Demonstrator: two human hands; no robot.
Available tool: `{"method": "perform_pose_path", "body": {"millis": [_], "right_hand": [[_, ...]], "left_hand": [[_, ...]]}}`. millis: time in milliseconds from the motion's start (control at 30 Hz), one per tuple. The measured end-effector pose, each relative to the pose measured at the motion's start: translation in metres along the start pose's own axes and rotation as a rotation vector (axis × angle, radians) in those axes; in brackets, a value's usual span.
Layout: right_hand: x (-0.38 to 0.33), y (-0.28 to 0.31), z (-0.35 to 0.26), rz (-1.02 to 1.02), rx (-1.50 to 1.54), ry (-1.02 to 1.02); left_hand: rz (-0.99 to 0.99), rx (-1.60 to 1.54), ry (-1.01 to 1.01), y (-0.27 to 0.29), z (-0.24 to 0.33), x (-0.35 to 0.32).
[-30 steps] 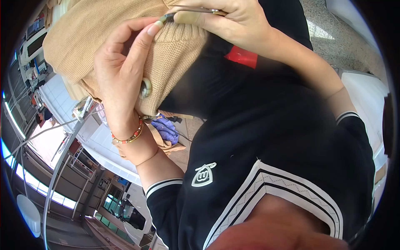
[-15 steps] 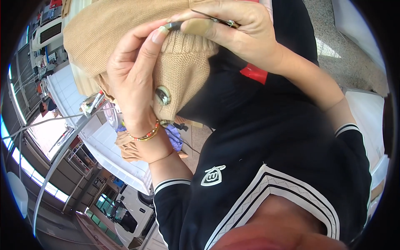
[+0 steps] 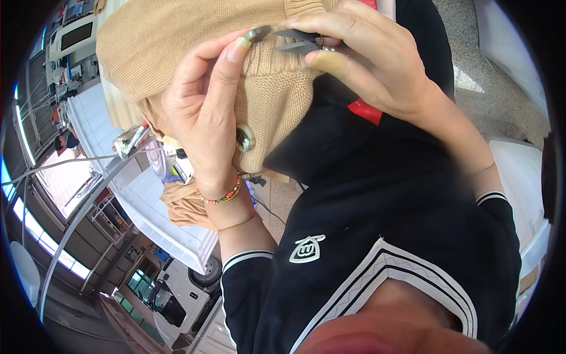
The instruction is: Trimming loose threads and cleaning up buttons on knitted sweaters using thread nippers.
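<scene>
A beige knitted garment [image 3: 274, 97] lies across my lap, its ribbed edge raised between my hands. My left hand [image 3: 203, 109] is closed, pinching a dark shiny button [image 3: 257, 34] at the ribbing between thumb and forefinger. In my right hand [image 3: 383, 65] is a pair of thread snips [image 3: 298, 46], blades parted and pointing left at the ribbing just beside the button. A tan covering wraps the right thumb's tip. A larger, pale-rimmed round button [image 3: 245, 137] shows on the knit beside my left wrist. Any thread at the blades is too fine to make out.
More beige knitwear spreads over a surface at the top left. To the left stand a white plastic bin [image 3: 171, 221], a crumpled brown cloth [image 3: 186, 203] and a grey metal rail [image 3: 88, 200]. A white vehicle [image 3: 183, 301] is parked at lower left. Red fabric [image 3: 365, 111] lies by my right forearm.
The snips have swung from slanting above the right thumb to pointing left, blades apart. My right thumb has come away from the button. Both hands and the garment have shifted slightly right.
</scene>
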State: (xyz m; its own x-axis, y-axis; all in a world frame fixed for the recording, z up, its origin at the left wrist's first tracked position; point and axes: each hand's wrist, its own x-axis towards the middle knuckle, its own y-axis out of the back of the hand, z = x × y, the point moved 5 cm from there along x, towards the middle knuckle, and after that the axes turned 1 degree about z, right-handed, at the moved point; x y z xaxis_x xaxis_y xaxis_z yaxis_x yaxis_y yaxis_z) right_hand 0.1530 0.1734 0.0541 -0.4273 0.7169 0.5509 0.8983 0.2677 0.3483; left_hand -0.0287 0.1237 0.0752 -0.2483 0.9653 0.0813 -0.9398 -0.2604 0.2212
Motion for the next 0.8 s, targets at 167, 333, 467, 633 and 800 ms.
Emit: {"method": "perform_pose_path", "body": {"millis": [167,333,467,633,800], "right_hand": [[-0.005,-0.026,0.033,0.543,-0.002,0.750],[0.004,-0.008,-0.004,0.004,-0.142,0.001],[-0.007,-0.026,0.032,0.494,-0.072,0.617],[-0.005,-0.012,0.013,0.022,0.328,-0.322],[-0.010,-0.018,0.020,0.392,-0.249,0.505]], "left_hand": [[0.014,-0.010,0.010,-0.004,-0.002,0.001],[0.022,-0.002,0.018,0.004,-0.006,-0.002],[0.007,-0.085,0.084,-0.004,-0.002,-0.001],[0.028,-0.012,0.086,0.001,-0.006,-0.004],[0.044,-0.041,0.050,-0.005,-0.004,-0.002]]}}
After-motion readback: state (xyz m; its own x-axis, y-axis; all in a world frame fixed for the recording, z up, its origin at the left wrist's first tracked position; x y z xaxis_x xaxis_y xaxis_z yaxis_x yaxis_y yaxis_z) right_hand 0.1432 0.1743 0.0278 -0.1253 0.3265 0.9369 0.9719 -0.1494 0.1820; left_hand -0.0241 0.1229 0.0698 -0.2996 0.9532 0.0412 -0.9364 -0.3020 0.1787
